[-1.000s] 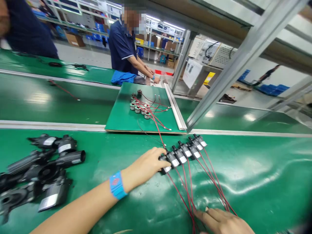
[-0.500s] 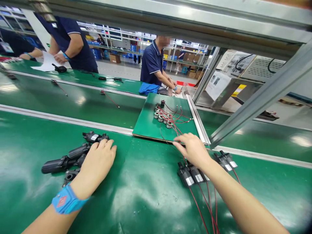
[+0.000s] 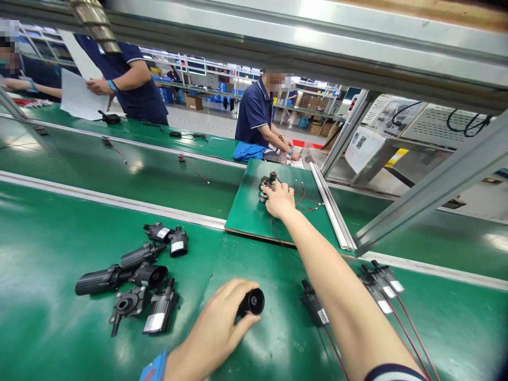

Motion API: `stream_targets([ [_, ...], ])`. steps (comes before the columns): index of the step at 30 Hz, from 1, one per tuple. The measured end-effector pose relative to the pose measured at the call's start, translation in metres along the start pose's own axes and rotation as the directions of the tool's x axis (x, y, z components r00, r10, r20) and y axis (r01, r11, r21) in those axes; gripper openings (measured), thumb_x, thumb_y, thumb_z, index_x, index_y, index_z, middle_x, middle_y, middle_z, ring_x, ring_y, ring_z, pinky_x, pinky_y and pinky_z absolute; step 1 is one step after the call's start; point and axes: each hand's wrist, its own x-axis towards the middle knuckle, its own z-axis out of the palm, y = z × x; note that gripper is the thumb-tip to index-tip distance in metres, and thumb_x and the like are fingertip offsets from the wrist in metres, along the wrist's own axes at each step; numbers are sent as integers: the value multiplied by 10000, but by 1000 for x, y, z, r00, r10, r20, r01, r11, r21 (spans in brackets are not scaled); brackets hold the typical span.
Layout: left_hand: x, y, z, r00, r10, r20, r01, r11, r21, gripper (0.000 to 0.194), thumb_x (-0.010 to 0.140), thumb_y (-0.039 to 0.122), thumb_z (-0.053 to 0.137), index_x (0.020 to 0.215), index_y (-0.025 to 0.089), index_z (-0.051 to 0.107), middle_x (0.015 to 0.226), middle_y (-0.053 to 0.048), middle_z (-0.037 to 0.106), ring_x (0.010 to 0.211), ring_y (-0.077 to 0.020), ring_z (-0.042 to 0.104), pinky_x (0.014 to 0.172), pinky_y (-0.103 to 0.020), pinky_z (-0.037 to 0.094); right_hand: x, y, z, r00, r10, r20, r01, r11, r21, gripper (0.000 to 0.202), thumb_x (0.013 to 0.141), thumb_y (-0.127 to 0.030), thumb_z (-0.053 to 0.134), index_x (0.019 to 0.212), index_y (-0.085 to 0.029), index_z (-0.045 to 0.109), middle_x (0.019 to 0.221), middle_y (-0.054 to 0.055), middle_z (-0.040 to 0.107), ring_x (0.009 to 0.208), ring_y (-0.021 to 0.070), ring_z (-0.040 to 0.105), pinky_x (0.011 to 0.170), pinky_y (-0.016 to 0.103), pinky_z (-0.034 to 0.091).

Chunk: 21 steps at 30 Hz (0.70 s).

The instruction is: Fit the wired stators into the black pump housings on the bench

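My left hand (image 3: 224, 312) is closed around a black cylindrical housing (image 3: 256, 301), its round open end facing right, above the green table. Over on the raised green board (image 3: 246, 211), my right hand (image 3: 281, 201) reaches down over a cluster of small round motors (image 3: 263, 197) with thin red wires. Its fingers look apart, and the hand hides part of the cluster; no firm hold shows. Left of my left hand lie several black pump bodies (image 3: 161, 309), some with white labels. Below my right forearm rests a black pump with a red wire (image 3: 315, 302).
More labelled pumps with red wires (image 3: 383, 286) lie to the right. A metal rail (image 3: 333, 206) runs along the board's right edge, and a slanted metal post (image 3: 432, 185) rises beyond it. Across the line, a co-worker (image 3: 254, 114) works at a bench; another person holds white paper (image 3: 79, 95).
My left hand has left the group of black pumps and come right and nearer, now with a housing in it. My right hand has moved forward onto the motors. The view has shifted slightly.
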Motion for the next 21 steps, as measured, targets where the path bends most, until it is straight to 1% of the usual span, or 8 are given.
stream_targets([
  [3, -2, -3, 6, 1000, -17, -8, 16, 992, -121, 358, 904, 247, 648, 1251, 286, 570, 1195, -68, 675, 1065, -227, 676, 898, -322, 567, 10, -5, 4, 1000, -3, 30, 3, 1000, -17, 389, 946, -214, 499, 1287, -301, 664, 1473, 136, 453, 1258, 348, 371, 961, 476, 301],
  [6, 0, -8, 5, 997, -45, -68, 32, 983, -179, 338, 884, 282, 679, 1210, 277, 588, 1171, -61, 679, 1065, -230, 672, 903, -334, 566, 8, -8, 3, 998, -46, 31, 47, 999, -16, 373, 976, -158, 415, 1239, -233, 670, 1457, 140, 483, 1266, 328, 367, 974, 462, 284],
  [11, -1, -12, 8, 981, -170, -96, 141, 958, -251, 363, 856, 307, 716, 1195, 275, 591, 1191, -56, 693, 1102, -243, 667, 946, -377, 557, -21, -15, -9, 991, -127, 53, 125, 992, 36, 276, 999, -212, 479, 1230, -133, 608, 1265, 169, 637, 1232, 316, 439, 1013, 468, 286],
  [14, -5, -13, 13, 972, -212, -99, 170, 933, -318, 459, 859, 317, 719, 1268, 284, 513, 1221, -54, 693, 1142, -236, 662, 991, -394, 543, -66, -22, -27, 981, -185, 54, 168, 959, 227, 278, 1002, -304, 557, 1243, -166, 562, 1212, 113, 672, 1151, 259, 541, 1019, 430, 352],
  [15, -5, -13, 15, 970, -220, -104, 174, 926, -335, 505, 858, 316, 723, 1297, 290, 474, 1220, -50, 696, 1143, -231, 665, 996, -397, 540, -86, -24, -35, 976, -213, 51, 181, 915, 360, 277, 1003, -322, 568, 1243, -184, 549, 1193, 87, 676, 1103, 230, 576, 999, 401, 391],
  [17, -7, -11, 18, 968, -224, -114, 171, 919, -355, 586, 851, 316, 738, 1335, 302, 409, 1209, -40, 704, 1128, -223, 673, 988, -399, 540, -130, -26, -56, 959, -276, 62, 178, 758, 628, 272, 1006, -335, 570, 1246, -215, 530, 1175, 51, 666, 1018, 181, 617, 920, 335, 468],
  [19, -8, -9, 20, 969, -215, -120, 158, 917, -366, 622, 845, 319, 752, 1345, 315, 382, 1212, -28, 705, 1124, -217, 677, 978, -390, 541, -171, -28, -76, 943, -323, 83, 173, 685, 708, 280, 991, -350, 597, 1247, -247, 546, 1185, 37, 646, 1039, 175, 616, 900, 311, 498],
  [21, -9, -6, 23, 971, -208, -119, 150, 915, -375, 635, 846, 295, 752, 1354, 328, 372, 1222, -16, 702, 1128, -204, 676, 983, -374, 537, -203, -30, -92, 925, -363, 110, 191, 697, 691, 303, 979, -335, 616, 1262, -247, 554, 1208, 49, 625, 1083, 186, 614, 915, 312, 514],
])
